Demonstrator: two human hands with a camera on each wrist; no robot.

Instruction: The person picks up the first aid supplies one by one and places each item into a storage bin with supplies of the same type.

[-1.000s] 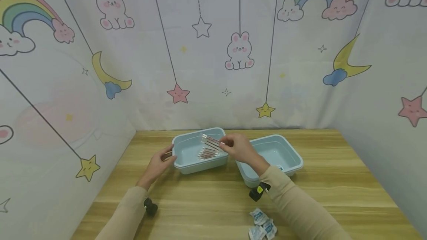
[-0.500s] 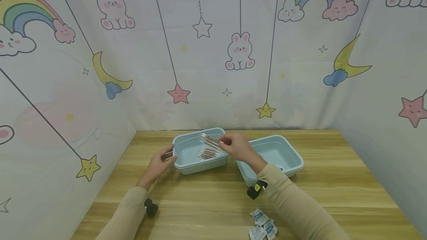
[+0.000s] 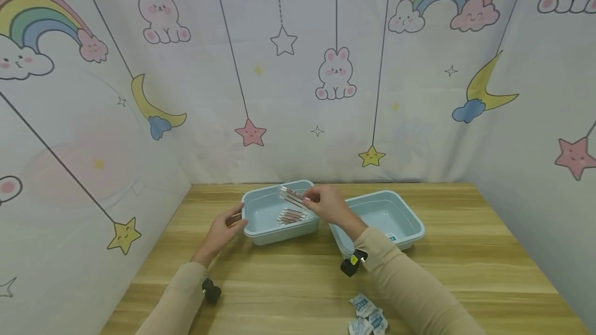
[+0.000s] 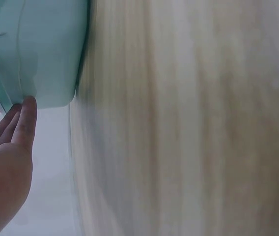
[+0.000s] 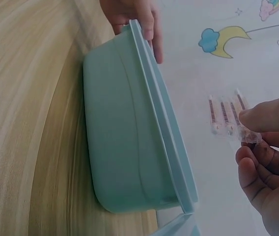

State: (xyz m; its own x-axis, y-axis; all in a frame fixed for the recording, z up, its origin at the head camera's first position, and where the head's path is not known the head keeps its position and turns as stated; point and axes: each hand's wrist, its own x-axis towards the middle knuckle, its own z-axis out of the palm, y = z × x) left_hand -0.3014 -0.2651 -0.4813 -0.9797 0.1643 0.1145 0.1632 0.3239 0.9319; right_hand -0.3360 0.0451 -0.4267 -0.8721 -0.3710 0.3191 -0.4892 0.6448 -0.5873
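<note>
In the head view my right hand (image 3: 328, 204) pinches a strip of clear-wrapped swabs (image 3: 292, 196) with reddish-brown sticks, held above the left light-blue bin (image 3: 274, 235). The right wrist view shows thumb and fingertips on one end of the swab strip (image 5: 228, 115), its wrapped sticks side by side. More of these wrapped swabs (image 3: 291, 216) lie inside that bin at its right end. My left hand (image 3: 223, 231) holds the bin's left end at the rim. In the left wrist view, fingers of the left hand (image 4: 9, 157) lie against the bin's outer wall (image 4: 51, 59).
A second light-blue bin (image 3: 414, 231) stands to the right, with a small blue-and-white packet (image 3: 390, 237) inside, partly hidden by the right arm. Several white-and-blue packets (image 3: 363, 305) lie near the front of the wooden table (image 3: 279, 288). Patterned cloth walls (image 3: 298, 154) surround the table.
My right hand and wrist have shifted slightly left, the swab strip still in the fingers. The left hand and both bins keep their places; the head view has tilted a little.
</note>
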